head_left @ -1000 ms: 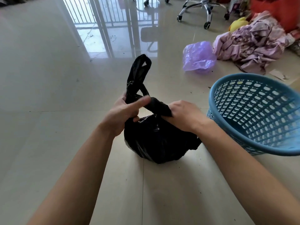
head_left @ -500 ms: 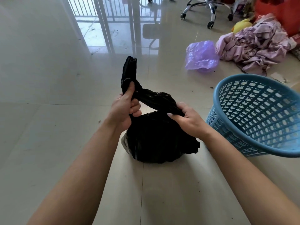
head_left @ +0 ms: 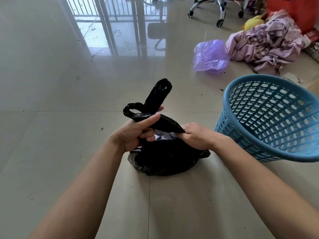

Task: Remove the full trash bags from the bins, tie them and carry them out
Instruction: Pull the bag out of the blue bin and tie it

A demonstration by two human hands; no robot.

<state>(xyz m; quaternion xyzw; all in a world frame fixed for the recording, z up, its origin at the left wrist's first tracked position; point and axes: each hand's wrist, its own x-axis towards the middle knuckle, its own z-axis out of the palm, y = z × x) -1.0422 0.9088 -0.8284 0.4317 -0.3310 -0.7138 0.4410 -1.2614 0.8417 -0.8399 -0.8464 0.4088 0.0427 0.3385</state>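
Both hands work at the top of the black bag [head_left: 165, 157], which sits on the floor [head_left: 51, 100] under the fingers. The left hand [head_left: 136, 133] clenches two looped handles; the right hand [head_left: 196, 135] pinches a twisted strand. Right of the fingers stands a blue bin [head_left: 269, 118]; beyond them lies a purple bag [head_left: 210, 56].

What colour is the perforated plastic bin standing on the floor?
Light blue; the perforated plastic bin shows clearly in the head view.

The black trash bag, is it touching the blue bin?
Apart: the head view shows bare floor between black trash bag and blue bin.
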